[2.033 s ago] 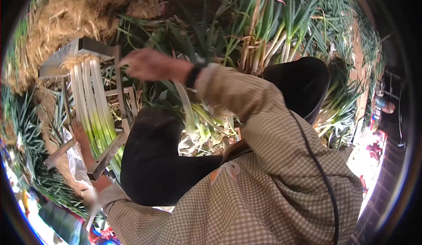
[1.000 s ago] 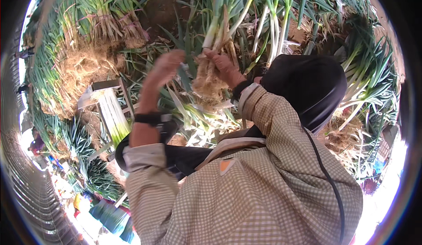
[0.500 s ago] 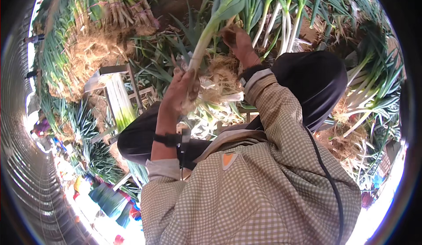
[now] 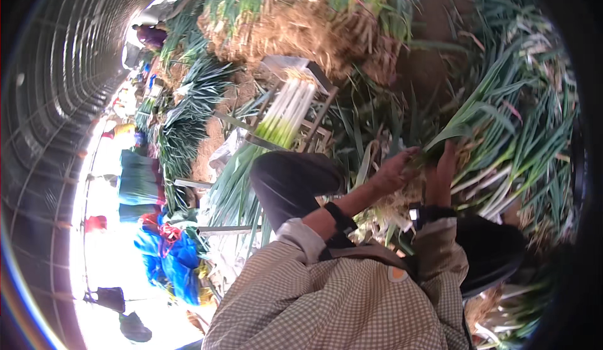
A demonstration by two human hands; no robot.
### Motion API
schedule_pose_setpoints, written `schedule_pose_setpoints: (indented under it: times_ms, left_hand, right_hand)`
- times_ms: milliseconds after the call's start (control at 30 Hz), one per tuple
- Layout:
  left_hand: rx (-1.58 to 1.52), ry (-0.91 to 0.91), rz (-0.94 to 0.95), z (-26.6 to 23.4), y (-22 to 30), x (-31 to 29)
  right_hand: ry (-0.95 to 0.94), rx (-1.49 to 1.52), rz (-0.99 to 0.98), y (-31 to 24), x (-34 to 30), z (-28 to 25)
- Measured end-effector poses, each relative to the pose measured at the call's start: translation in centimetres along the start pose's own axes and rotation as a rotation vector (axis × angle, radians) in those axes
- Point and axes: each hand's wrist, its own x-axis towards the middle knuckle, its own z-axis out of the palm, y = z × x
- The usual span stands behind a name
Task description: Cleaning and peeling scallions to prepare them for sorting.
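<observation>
A green onion point(image 4: 457, 130) slants up and to the right from between my hands, its broad leaves reaching over a heap of other onions. My left hand point(image 4: 394, 172) is closed at its lower end, fingers curled in; the white stalk is mostly hidden there. My right hand point(image 4: 443, 166) is wrapped round the leafy part, close beside the left. Below the hands, pale roots and peelings point(image 4: 402, 209) lie between my knees. At my left, a bundle of trimmed onions point(image 4: 291, 106) rests in a metal-and-wood frame point(image 4: 321, 114), white ends away from me and leaves hanging toward me.
Piled onions with matted brown roots point(image 4: 276, 31) stand at the far side. A loose heap of onions point(image 4: 509, 143) covers the right. More green bundles point(image 4: 191, 130), blue plastic bags point(image 4: 179, 262) and a person point(image 4: 151, 36) are toward the left, beside the curved tunnel wall point(image 4: 56, 99).
My view has swung to the left, bringing the framed bundle nearer the middle. My hands have come close together, and the onion now leans right, with the right hand on its leaves.
</observation>
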Motion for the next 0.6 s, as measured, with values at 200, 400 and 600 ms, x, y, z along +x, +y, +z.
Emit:
schedule_pose_setpoints:
  times_ms: [200, 400, 600]
  left_hand:
    - [-0.403, 0.11, 0.069, -0.6, 5.1, 3.2]
    - [-0.356, 0.232, 0.251, 0.2, 9.6, 4.9]
    - [-0.064, 0.328, 0.416, 0.2, 12.0, 4.9]
  right_hand:
    - [-0.1, -0.186, -0.064, -3.8, -2.6, 9.4]
    - [-0.355, -0.302, -0.158, -10.1, -0.5, 13.6]
    - [-0.369, -0.401, -0.134, -12.4, -1.1, 14.3]
